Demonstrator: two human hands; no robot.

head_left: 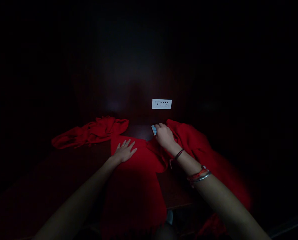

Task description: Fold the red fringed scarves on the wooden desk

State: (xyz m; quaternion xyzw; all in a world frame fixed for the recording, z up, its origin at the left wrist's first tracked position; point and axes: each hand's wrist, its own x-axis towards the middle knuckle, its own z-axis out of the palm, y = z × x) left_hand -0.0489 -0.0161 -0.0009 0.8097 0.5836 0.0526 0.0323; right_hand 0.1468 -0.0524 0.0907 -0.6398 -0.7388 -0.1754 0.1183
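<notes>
A red scarf (pixel 136 186) with a fringed near end lies spread over the front of a dark wooden tabletop. My left hand (pixel 124 152) rests flat on its upper part, fingers spread, a ring on one finger. Farther right, my right hand (pixel 164 136) is closed, its fingers curled over a flat, light-blue, phone-like thing (pixel 154 129). Most of that thing is hidden by the hand. Folds of the red cloth lie under and beside my right wrist, and another stretch of red cloth (pixel 196 143) runs off to the right.
A crumpled red fringed cloth (pixel 99 130) lies at the back left. Behind the tabletop (pixel 180 190), a white wall socket (pixel 161 104) is set in a dark panel. More red cloth (pixel 212 225) shows low at the right, below the table's front edge. The surroundings are very dark.
</notes>
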